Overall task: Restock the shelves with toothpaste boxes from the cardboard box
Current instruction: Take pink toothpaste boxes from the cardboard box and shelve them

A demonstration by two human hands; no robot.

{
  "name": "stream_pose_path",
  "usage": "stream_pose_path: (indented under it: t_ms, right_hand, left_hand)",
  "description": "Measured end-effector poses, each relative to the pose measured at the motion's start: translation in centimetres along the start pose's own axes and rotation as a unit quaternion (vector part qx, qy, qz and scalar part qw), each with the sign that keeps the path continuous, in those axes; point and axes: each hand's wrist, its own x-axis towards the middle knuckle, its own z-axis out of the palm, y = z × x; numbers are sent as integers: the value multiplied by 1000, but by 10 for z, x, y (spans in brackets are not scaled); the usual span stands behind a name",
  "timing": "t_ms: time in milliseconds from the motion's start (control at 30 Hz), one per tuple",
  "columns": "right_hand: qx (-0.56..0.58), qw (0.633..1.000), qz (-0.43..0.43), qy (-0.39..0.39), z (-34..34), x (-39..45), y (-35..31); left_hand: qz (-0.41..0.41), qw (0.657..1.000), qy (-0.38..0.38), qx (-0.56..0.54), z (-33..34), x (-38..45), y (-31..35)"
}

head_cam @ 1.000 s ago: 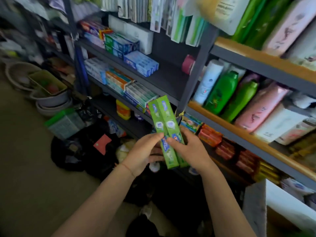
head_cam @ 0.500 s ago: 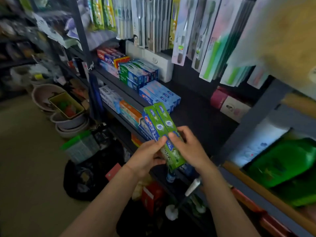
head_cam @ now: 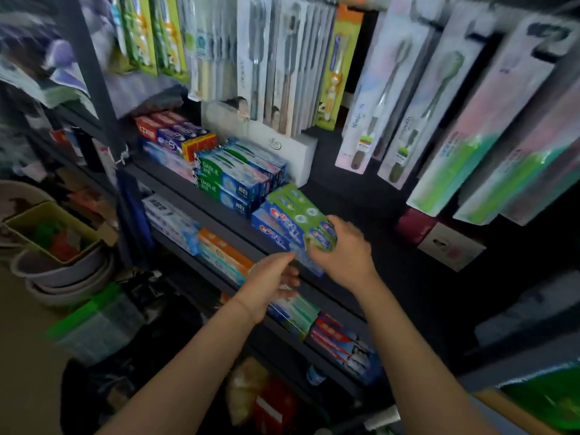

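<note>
Two green toothpaste boxes lie side by side on top of a stack of blue toothpaste boxes on the dark shelf. My right hand grips their near ends. My left hand hovers just below and to the left, fingers relaxed, holding nothing. The cardboard box is out of sight.
Darlie boxes and red-blue boxes fill the shelf's left part; its right part is bare. Toothbrush packs hang above. The lower shelf holds more toothpaste boxes. Basins and a green-lidded container stand on the floor at left.
The two green boxes moved up and forward from in front of the shelves onto the blue stack. My left hand let go of them and dropped back; the right hand still holds them.
</note>
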Motion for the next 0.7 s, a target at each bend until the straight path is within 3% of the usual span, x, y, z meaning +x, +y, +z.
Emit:
stream_pose_path:
  t_ms: [100,200,267,300,333,400,433,467,600,700]
  right_hand:
    - [-58,997,42,15,4,44,-8]
    - [-105,991,57,-56,14,77,-7]
    - [-128,981,83,-118,20,88,-5]
    - [-131,978,94,-131,22,91,-3]
    - [-138,977,99,-132,23,93,-3]
    - [-160,974,95,-127,24,95,-6]
    - [-168,974,93,-124,25,97,-10]
    - [-174,973,90,-119,26,100,-14]
    - [-192,972,83,-110,43,115,-27]
    - [-262,956,80,-108,59,119,-31]
  left_hand:
    - [-4,999,35,20,-23,23,17]
    - [-11,1000,26,-11,-33,41,28]
    - [30,999,27,25,-36,54,27]
    - [91,990,39,101,-39,62,23]
    - [187,956,58,219,-43,69,19]
    - [374,797,84,466,-52,84,14]
    - [411,729,75,542,-55,91,14]
    - [403,692,47,597,-56,96,16]
    - [308,616,-10,725,-55,114,18]
    - [315,608,7,729,-52,119,10]
